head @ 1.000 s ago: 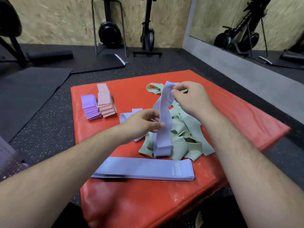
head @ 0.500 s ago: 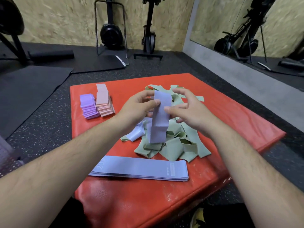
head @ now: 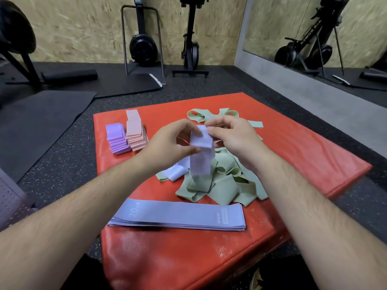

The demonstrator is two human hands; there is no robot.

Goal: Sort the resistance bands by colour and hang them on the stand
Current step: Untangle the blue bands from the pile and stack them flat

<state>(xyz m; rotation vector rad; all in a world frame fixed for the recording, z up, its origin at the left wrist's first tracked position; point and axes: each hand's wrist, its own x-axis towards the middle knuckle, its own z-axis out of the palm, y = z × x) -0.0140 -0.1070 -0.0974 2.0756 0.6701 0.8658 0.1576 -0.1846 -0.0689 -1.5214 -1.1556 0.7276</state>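
Both hands hold one blue-grey resistance band (head: 201,155) above the red mat (head: 293,155). My left hand (head: 169,145) pinches its left edge at a fold, and my right hand (head: 232,135) pinches its top end. The band hangs doubled over a loose heap of green bands (head: 222,185). Another blue-grey band (head: 174,172) lies at the heap's left edge. A flat stack of blue-grey bands (head: 180,216) lies across the mat's near side. Folded purple bands (head: 117,139) and folded pink bands (head: 136,132) are stacked at the mat's far left.
The mat lies on dark speckled gym flooring. A black floor mat (head: 35,122) is to the left. A metal frame stand (head: 142,40) and an exercise machine (head: 191,38) stand by the far chipboard wall. A wall mirror (head: 335,38) is at the right.
The band hung long from my right hand a second ago. Both hands have come together and folded it shorter, lifting it higher over the green heap.
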